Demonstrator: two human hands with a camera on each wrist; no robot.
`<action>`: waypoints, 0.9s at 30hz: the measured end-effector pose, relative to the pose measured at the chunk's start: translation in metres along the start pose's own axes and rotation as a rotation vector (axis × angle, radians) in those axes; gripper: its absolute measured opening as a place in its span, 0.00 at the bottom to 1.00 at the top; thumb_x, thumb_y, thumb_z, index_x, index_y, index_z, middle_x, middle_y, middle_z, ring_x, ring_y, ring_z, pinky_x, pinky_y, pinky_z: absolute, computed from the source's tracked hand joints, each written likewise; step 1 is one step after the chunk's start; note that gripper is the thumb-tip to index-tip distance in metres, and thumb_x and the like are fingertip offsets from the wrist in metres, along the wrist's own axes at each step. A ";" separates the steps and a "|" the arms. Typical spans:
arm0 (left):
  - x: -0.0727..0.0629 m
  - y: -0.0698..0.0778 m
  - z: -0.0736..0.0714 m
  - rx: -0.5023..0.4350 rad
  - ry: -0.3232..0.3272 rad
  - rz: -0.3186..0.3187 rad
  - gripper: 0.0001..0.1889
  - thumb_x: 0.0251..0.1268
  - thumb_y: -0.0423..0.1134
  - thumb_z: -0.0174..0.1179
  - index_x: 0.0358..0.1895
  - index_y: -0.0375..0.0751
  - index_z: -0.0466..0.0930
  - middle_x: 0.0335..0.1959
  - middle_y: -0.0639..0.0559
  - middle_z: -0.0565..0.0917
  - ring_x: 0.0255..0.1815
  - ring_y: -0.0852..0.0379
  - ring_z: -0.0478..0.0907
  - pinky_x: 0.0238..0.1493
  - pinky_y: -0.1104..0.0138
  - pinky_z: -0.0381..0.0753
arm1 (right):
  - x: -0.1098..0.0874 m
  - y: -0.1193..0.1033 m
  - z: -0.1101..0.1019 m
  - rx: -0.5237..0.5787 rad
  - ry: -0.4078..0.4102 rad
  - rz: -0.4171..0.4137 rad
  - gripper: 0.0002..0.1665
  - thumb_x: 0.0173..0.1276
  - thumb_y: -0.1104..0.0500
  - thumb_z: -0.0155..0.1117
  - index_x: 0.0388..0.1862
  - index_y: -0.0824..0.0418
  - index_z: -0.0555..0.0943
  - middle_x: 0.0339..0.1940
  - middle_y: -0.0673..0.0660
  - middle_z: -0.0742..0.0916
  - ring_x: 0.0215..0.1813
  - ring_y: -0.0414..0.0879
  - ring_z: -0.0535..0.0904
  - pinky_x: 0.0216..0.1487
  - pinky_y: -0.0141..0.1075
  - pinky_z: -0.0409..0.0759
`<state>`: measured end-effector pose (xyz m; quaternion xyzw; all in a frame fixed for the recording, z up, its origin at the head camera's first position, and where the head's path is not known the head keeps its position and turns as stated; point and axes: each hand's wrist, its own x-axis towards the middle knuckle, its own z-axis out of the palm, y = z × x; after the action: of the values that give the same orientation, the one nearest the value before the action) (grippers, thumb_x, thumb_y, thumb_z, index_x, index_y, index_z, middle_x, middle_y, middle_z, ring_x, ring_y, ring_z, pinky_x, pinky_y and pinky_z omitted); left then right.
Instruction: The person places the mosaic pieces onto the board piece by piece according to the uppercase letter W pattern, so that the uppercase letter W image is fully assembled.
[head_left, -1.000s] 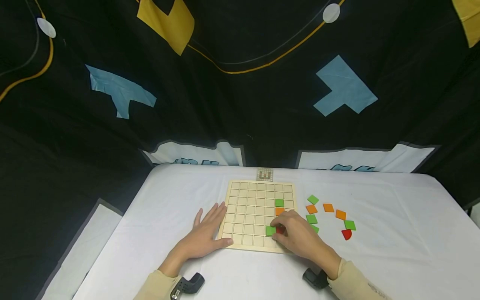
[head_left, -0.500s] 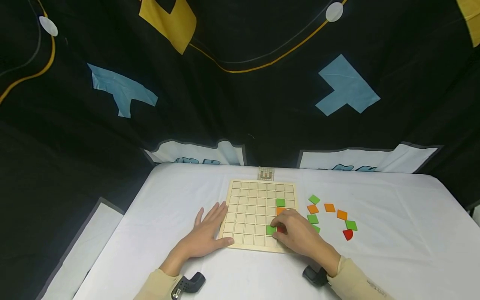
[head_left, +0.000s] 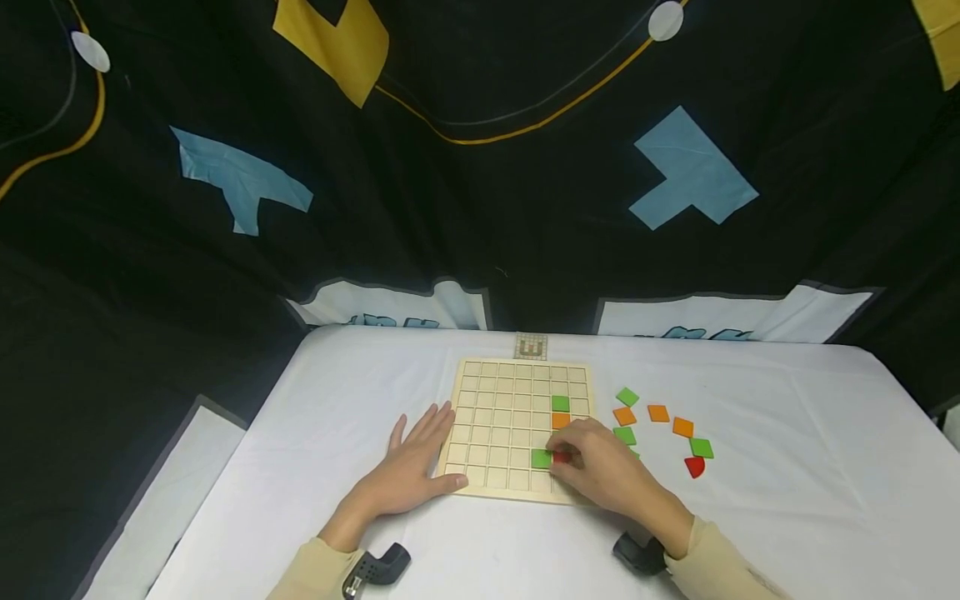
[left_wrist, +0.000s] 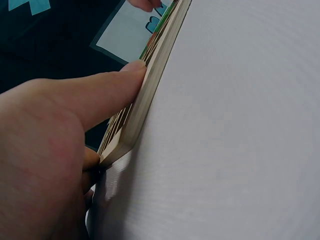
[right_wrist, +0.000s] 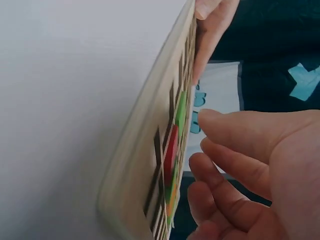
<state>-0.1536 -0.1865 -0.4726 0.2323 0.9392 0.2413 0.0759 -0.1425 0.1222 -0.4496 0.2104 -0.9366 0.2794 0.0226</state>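
Observation:
A pale wooden grid board (head_left: 480,414) lies on the white table. My left hand (head_left: 408,475) rests at its left side with straight fingers, its thumb (left_wrist: 112,90) lying on the near left corner. My right hand (head_left: 606,468) hovers over the lower right cells. Its fingers bend loosely and hold nothing, just clear of a red tile (right_wrist: 171,157) set in the grid. Left of that tile sits a green tile (head_left: 541,459). Farther up the board are an orange tile (head_left: 561,421) and another green tile (head_left: 560,403). The right hand hides some cells.
Right of the board lie several loose tiles, among them orange (head_left: 657,413), green (head_left: 702,448) and a rounded red piece (head_left: 694,467). A small patterned square (head_left: 531,346) lies behind the board. A black cloth (head_left: 480,217) hangs beyond the table.
My right hand has drawn slightly right, off the red tile, and more of the orange and green tiles beside it shows. My left hand and the board stay put.

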 end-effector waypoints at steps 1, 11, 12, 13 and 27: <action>0.000 0.000 0.000 -0.001 0.000 0.000 0.52 0.65 0.64 0.60 0.81 0.35 0.47 0.83 0.45 0.45 0.83 0.44 0.38 0.75 0.39 0.25 | -0.002 0.001 -0.002 0.012 -0.003 0.004 0.10 0.58 0.59 0.78 0.39 0.52 0.88 0.34 0.41 0.84 0.37 0.39 0.73 0.39 0.33 0.76; 0.000 0.000 0.000 -0.005 -0.009 -0.005 0.52 0.65 0.63 0.60 0.81 0.36 0.45 0.83 0.46 0.45 0.83 0.45 0.37 0.75 0.41 0.24 | -0.016 0.014 -0.025 0.088 0.002 0.059 0.14 0.61 0.59 0.76 0.46 0.54 0.87 0.41 0.43 0.87 0.42 0.42 0.78 0.45 0.39 0.80; 0.000 0.000 0.000 -0.004 -0.008 -0.005 0.52 0.65 0.63 0.60 0.81 0.36 0.46 0.83 0.46 0.45 0.83 0.45 0.37 0.75 0.41 0.24 | -0.016 0.016 -0.028 0.084 0.004 0.066 0.14 0.61 0.59 0.76 0.46 0.54 0.87 0.40 0.43 0.87 0.42 0.42 0.78 0.44 0.38 0.79; 0.000 0.000 0.000 -0.005 -0.010 -0.006 0.52 0.65 0.63 0.60 0.81 0.36 0.45 0.83 0.46 0.44 0.83 0.46 0.37 0.75 0.41 0.24 | -0.017 0.017 -0.030 0.083 0.005 0.075 0.14 0.61 0.59 0.76 0.46 0.54 0.87 0.40 0.44 0.87 0.42 0.42 0.78 0.44 0.38 0.79; 0.000 -0.001 -0.001 0.009 -0.007 0.006 0.53 0.65 0.64 0.59 0.81 0.35 0.45 0.83 0.44 0.44 0.83 0.44 0.37 0.75 0.39 0.25 | -0.034 0.041 -0.052 0.059 0.077 0.138 0.15 0.61 0.60 0.76 0.47 0.56 0.87 0.43 0.49 0.86 0.42 0.45 0.77 0.34 0.34 0.73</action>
<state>-0.1544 -0.1872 -0.4720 0.2362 0.9393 0.2364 0.0775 -0.1319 0.1941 -0.4319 0.1351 -0.9387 0.3156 0.0332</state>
